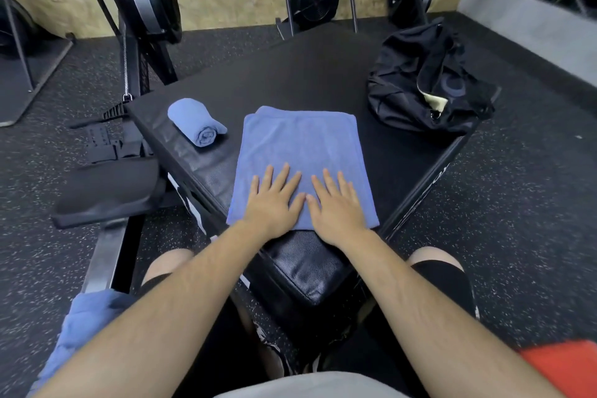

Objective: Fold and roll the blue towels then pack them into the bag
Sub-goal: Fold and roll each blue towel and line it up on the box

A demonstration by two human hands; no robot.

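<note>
A flat blue towel [300,142] lies on the black box [307,74], close to the person. Both hands press on its near half, side by side. The left hand [274,200] lies flat with fingers straight and a bit spread, holding nothing. The right hand [336,207] lies flat the same way, and the two thumbs almost touch. A rolled towel [195,123] sits on the box at ten o'clock from the flat one. The black bag [420,84] sits at two o'clock. More blue towels [80,323] lie at seven o'clock, beside the left arm.
</note>
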